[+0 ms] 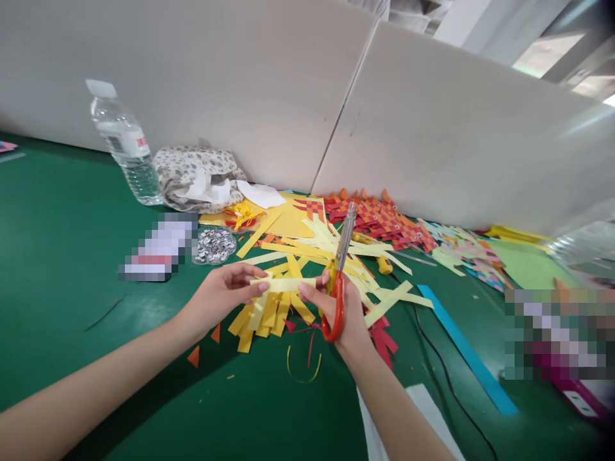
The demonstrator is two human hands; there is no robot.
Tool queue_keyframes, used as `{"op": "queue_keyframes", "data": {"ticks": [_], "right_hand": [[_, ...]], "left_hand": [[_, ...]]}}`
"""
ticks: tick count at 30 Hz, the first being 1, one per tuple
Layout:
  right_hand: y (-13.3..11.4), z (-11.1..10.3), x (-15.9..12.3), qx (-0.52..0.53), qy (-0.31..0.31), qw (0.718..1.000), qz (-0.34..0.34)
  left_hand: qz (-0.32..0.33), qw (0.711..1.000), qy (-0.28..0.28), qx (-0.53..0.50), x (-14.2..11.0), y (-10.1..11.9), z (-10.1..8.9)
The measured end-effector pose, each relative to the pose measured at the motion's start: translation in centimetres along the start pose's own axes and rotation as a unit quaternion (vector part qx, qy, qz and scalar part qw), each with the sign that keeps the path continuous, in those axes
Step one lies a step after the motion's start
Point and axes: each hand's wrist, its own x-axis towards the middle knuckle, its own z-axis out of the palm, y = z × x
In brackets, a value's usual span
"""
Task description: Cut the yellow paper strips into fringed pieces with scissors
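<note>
A pale yellow paper strip (283, 284) stretches level between my two hands above the green table. My left hand (225, 293) pinches its left end, where another pale piece hangs down under the fingers. The thumb and finger of my right hand (346, 314) grip the right end. Scissors (344, 238) with red and yellow handles also sit in that right hand, blades pointing up and away from me. Beneath the hands lies a pile of darker yellow strips (269, 317). More pale yellow strips (389, 302) spread out to the right.
A water bottle (125, 144) leans left beside a patterned cloth bag (192, 166). A bag of googly eyes (214, 246) lies near a blurred phone (161, 246). Woven red-orange paper fish (379, 218) line the white partition (432, 128). Rightward are a black cord (439, 365) and a blue strip (466, 349).
</note>
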Motion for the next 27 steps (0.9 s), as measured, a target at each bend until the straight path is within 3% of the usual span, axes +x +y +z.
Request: {"op": "queue_keyframes", "data": {"ticks": [9,27], "right_hand": [[0.22,-0.07,0.08,0.055,0.012,0.998,-0.004],[0.30,-0.32,0.23,0.041,0.030,0.999,-0.018]], "left_hand": [[-0.013,1.000,-0.011,-0.009,0.14,-0.14,-0.18],[-0.006,1.000,-0.002,-0.019,0.22,-0.41,-0.41]]}}
